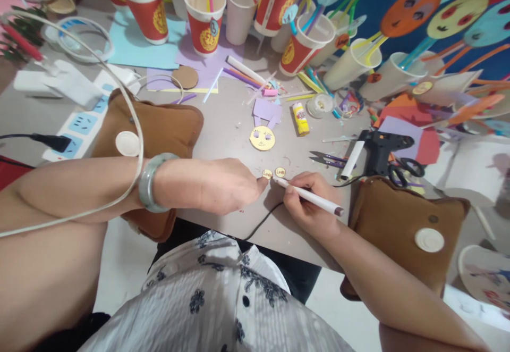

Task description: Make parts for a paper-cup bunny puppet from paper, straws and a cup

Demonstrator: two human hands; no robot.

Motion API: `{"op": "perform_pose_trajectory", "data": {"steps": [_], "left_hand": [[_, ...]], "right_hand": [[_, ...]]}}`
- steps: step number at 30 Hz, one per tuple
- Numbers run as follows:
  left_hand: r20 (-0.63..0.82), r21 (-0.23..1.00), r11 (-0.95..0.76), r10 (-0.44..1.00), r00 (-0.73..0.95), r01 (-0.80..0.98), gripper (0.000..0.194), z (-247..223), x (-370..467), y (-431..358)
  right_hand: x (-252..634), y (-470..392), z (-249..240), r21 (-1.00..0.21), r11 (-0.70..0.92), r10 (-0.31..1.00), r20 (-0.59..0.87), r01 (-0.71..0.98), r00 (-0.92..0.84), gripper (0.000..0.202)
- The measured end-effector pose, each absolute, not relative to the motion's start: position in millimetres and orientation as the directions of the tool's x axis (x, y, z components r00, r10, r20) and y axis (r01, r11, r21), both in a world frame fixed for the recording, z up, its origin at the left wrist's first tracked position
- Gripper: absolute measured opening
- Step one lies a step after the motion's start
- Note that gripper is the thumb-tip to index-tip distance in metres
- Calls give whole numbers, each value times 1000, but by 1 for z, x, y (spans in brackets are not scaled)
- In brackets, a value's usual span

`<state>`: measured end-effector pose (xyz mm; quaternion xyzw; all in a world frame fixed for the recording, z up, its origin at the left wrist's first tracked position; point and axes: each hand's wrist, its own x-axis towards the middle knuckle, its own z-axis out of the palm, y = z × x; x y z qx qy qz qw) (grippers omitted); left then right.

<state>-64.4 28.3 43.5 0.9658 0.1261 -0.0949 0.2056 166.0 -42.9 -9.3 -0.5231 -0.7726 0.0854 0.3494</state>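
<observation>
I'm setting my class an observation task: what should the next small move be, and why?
Probably trace the slim white dark-ended marker along the edge of the left small yellow lettered paper disc: the right hand holds the marker with its tip at or beside that edge, and fingers of the left hand seem to steady the disc.

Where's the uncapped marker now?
Head view, right of centre: the marker is in the right hand, tip beside two yellow discs, left hand nearby.

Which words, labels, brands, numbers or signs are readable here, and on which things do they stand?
"Love": left small yellow disc.
"Love", less clearly: right small yellow disc.
Too small or blurred: texts on glue stick, red cups, cup tags.
</observation>
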Motion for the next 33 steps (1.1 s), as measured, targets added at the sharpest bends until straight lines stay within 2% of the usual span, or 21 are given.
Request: {"op": "perform_pose_trajectory", "data": {"steps": [6,11,14,18,25,27,31,33], "left_hand": [[-288,430,-848,196,937,309,60,39,-63,31],[-288,535,-774,209,935,338,50,37,-62,35],[-238,510,-810,192,952,291,50,33,-64,36],[-170,513,-815,210,963,269,42,21,-68,36],[-19,400,-902,170,985,163,30,9,-66,38],[-31,379,-911,162,986,162,28,14,-63,38],[-165,324,-914,197,966,242,28,31,-58,36],[-160,312,-916,210,964,251,26,35,-56,37]], "right_hand": [[175,-45,-7,-530,439,859,485,726,-165,9],[193,-43,-14,-633,406,869,490,659,-65,11],[199,-41,-20,-680,375,876,483,631,0,12],[202,-39,-22,-647,389,858,514,655,-2,12],[203,-38,-24,-621,424,844,535,659,-40,12],[204,-37,-25,-622,436,842,537,651,-52,13],[205,-38,-26,-608,452,838,539,652,-79,12],[205,-39,-26,-609,435,850,521,663,-79,12]]}}
